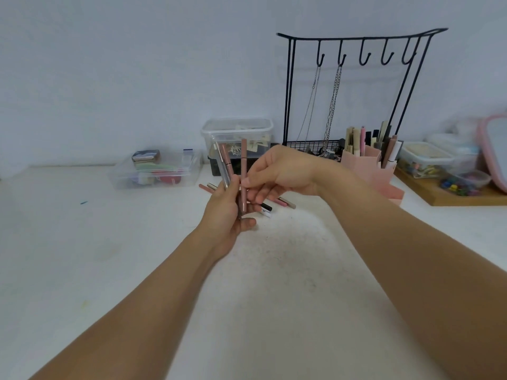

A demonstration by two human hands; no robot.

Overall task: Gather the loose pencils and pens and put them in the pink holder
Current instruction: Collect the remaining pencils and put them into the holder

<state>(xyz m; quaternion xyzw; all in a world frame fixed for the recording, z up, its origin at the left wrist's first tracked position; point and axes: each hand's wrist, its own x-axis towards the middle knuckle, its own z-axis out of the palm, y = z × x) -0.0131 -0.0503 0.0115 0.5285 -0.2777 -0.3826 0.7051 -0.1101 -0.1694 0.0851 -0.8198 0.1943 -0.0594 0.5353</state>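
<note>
Slim dusty-pink pencil (244, 171) upright, pinched in right hand (277, 174), beside about three more thin sticks (225, 163) clenched in left hand (226, 212), above several loose pens (274, 205) mid white tabletop (274, 270), pink plastic holder (367, 167) filled, one, near far right edge.

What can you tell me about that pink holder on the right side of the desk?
The pale pink plastic desk holder stands upright on the white tabletop, right of the hands and just in front of the black wire jewellery stand. It looks like several square, open-topped compartments, tall at the back and stepping lower towards the front. Pens, pencils and slim tubes already stand in the taller compartments, leaning slightly. Neither hand touches it; the right forearm crosses in front of its lower left.
</note>
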